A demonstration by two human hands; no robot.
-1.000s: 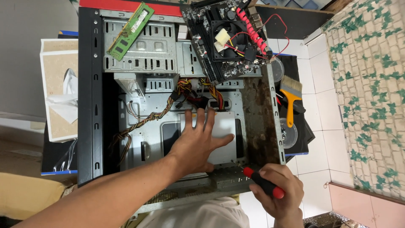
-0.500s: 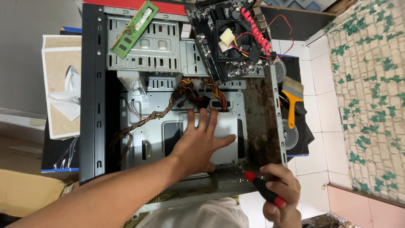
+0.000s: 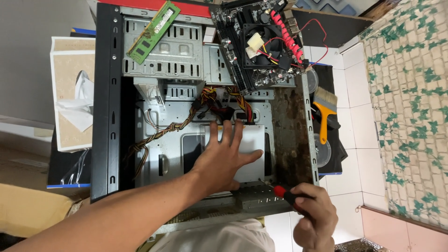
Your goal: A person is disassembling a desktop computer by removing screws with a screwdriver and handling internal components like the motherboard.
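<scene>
While the left hand (image 3: 224,161) lies flat, fingers spread, on the grey power supply box (image 3: 252,140) inside the open computer case (image 3: 105,116), the right hand (image 3: 315,219) grips a red-handled screwdriver (image 3: 282,192), tip at the box's rear corner. Step: working a mounting screw; next calls for steady, square tip pressure.

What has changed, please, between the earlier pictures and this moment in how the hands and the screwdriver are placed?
The right hand has swung the red-handled screwdriver round, so its tip now points up-left at the lower right corner of the grey metal box in the computer case; earlier it lay lower, pointing away. The left hand stays flat on the box. The green memory stick and the paintbrush have not moved.
</scene>
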